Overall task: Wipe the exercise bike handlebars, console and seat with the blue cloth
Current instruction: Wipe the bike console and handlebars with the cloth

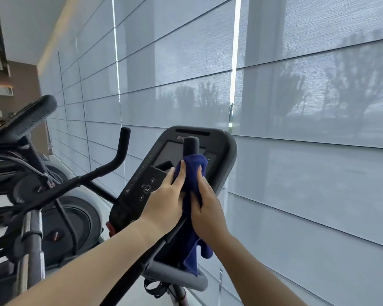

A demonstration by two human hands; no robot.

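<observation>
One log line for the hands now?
step: handlebar | left hand: grips cloth | right hand: grips cloth | cloth: wrapped round handlebar

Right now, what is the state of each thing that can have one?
blue cloth, wrapped round right handlebar, tail hanging
right handlebar, tip bare above cloth
left handlebar, bare, untouched
console, screen dark
left hand, grips cloth
right hand, grips cloth
blinds, drawn down
</observation>
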